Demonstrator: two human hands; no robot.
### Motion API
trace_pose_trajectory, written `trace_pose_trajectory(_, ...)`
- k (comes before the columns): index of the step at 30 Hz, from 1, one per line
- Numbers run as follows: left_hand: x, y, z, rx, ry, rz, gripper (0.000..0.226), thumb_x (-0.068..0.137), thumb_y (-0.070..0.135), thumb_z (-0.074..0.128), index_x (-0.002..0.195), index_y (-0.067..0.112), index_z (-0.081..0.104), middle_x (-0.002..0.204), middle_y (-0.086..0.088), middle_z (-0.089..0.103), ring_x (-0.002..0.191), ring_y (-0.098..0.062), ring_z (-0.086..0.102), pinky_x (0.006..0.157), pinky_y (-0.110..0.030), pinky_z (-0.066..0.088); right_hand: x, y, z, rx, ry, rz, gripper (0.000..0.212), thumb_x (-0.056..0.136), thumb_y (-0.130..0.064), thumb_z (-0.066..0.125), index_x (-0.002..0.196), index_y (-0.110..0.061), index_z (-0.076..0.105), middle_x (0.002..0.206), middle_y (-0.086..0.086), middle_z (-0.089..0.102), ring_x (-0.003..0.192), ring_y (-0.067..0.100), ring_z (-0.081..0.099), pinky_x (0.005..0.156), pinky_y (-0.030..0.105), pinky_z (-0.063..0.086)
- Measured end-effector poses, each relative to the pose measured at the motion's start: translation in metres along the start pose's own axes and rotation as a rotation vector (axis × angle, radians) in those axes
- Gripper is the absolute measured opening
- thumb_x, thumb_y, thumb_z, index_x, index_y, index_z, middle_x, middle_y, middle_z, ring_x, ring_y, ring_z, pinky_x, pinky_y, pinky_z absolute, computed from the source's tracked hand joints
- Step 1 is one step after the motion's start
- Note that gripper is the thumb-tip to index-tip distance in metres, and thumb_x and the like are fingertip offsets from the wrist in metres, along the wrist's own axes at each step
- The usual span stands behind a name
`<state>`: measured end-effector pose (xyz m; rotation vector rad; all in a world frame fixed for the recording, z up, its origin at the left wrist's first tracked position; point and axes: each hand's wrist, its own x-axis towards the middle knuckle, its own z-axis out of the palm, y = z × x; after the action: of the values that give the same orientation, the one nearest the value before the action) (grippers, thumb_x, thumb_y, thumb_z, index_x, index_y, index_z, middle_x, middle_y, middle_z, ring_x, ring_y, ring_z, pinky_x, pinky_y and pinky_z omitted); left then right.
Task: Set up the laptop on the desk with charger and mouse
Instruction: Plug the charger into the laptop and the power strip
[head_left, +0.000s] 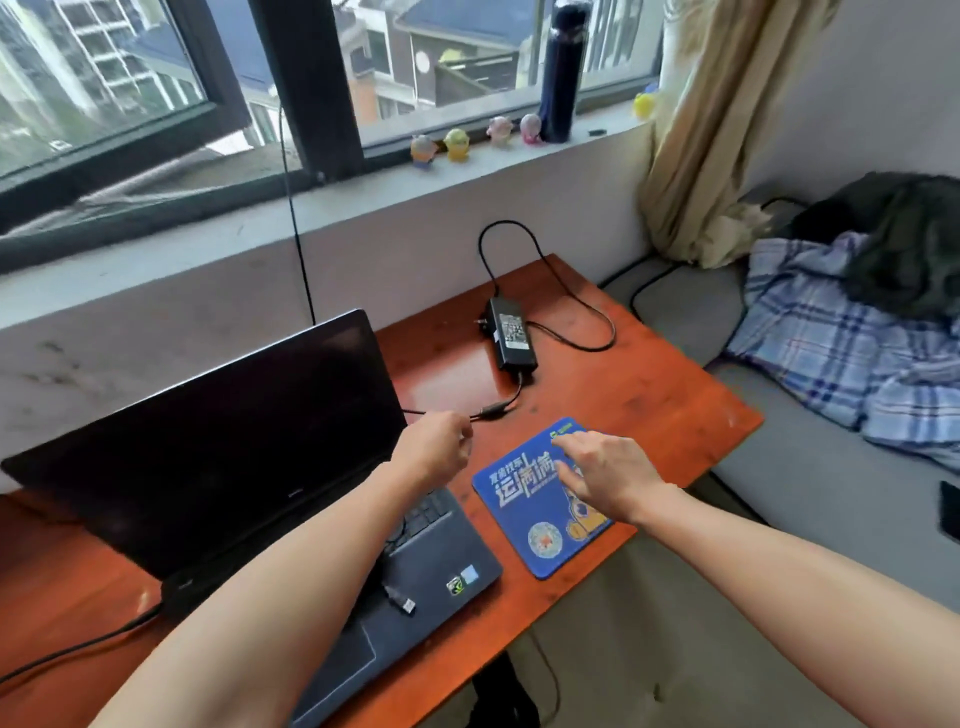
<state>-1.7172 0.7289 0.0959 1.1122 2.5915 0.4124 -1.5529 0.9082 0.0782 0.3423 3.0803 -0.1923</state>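
An open dark laptop (218, 431) stands on the reddish wooden desk (649, 384), its screen black. The black charger brick (510, 335) lies behind on the desk, and its thin cable (496, 410) runs toward the laptop's right side. My left hand (434, 449) is closed around that cable next to the screen edge. My right hand (605, 475) rests with spread fingers on the blue mouse pad (524, 514). A USB plug on a black cord (400, 598) lies on the laptop's palm rest. No mouse is visible.
A bed with a plaid cloth (841, 353) and a dark phone (950, 512) lies to the right of the desk. The window sill (519, 156) holds small toy figures and a dark bottle (563, 67). A black cable (78, 647) leaves the laptop's left side.
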Motion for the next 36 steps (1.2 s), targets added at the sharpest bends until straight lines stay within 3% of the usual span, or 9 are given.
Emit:
trace_pose_trajectory(5,0.073,0.015,0.01,-0.037,-0.049,-0.026,0.02,0.085,0.019,0.051,0.089,0.018,0.07,0.09,-0.009,0.072,0.086,-0.033,0.065,0.069,-0.035,0.051,0.047,0.067,-0.007,-0.055,-0.079,0.043,0.035,0.097,-0.04,0.041,0.126,-0.023,0.053,0.115,-0.001,0.065,0.106,0.022,0.061,0.081,0.036,0.05)
trace_pose_trajectory(9,0.11,0.017,0.016,-0.053,-0.11,-0.066,0.02,0.086,0.02,0.051,0.091,0.019,0.07,0.093,-0.007,0.073,0.088,-0.031,0.065,0.072,-0.037,0.054,0.072,0.097,-0.001,-0.009,-0.108,0.092,0.038,0.096,-0.039,0.042,0.13,-0.023,0.052,0.121,-0.001,0.065,0.108,0.022,0.062,0.083,0.036,0.05)
trace_pose_trajectory(17,0.153,0.009,0.036,-0.168,-0.217,-0.301,0.019,0.086,0.025,0.055,0.096,0.018,0.068,0.096,-0.006,0.072,0.093,-0.028,0.064,0.079,-0.035,0.053,0.163,0.143,0.019,0.111,-0.205,0.116,0.039,0.094,-0.039,0.047,0.129,-0.023,0.052,0.117,0.002,0.067,0.107,0.028,0.062,0.082,0.035,0.047)
trace_pose_trajectory(24,0.189,0.012,0.056,-0.395,-0.192,-0.606,0.031,0.088,0.033,0.061,0.112,0.013,0.064,0.108,-0.008,0.069,0.102,-0.026,0.063,0.087,-0.03,0.048,0.307,0.157,0.028,0.78,-0.208,0.546,0.056,0.084,-0.042,0.068,0.13,-0.011,0.056,0.126,0.013,0.063,0.117,0.031,0.057,0.094,0.033,0.043)
trace_pose_trajectory(29,0.222,0.027,0.07,-0.612,-0.136,-0.7,0.036,0.087,0.034,0.064,0.118,0.015,0.061,0.11,-0.006,0.067,0.105,-0.023,0.062,0.09,-0.029,0.047,0.364,0.154,0.042,1.138,-0.277,0.689,0.07,0.081,-0.042,0.073,0.138,-0.009,0.048,0.132,0.01,0.058,0.113,0.026,0.059,0.096,0.047,0.051)
trace_pose_trajectory(34,0.241,0.035,0.078,-0.889,-0.071,-0.805,0.045,0.089,0.028,0.064,0.13,0.016,0.051,0.107,-0.009,0.063,0.105,-0.026,0.061,0.09,-0.038,0.05,0.387,0.149,0.046,1.333,-0.452,0.7,0.051,0.082,-0.031,0.075,0.125,-0.013,0.054,0.104,0.003,0.066,0.083,0.014,0.063,0.067,0.03,0.051)
trace_pose_trajectory(36,0.239,0.036,0.078,-1.028,-0.106,-0.865,0.047,0.091,0.023,0.062,0.134,0.016,0.045,0.099,-0.008,0.061,0.089,-0.022,0.061,0.076,-0.035,0.053,0.386,0.151,0.047,1.317,-0.562,0.669,0.041,0.082,-0.027,0.075,0.116,-0.011,0.059,0.103,0.007,0.069,0.08,0.016,0.065,0.062,0.029,0.049)
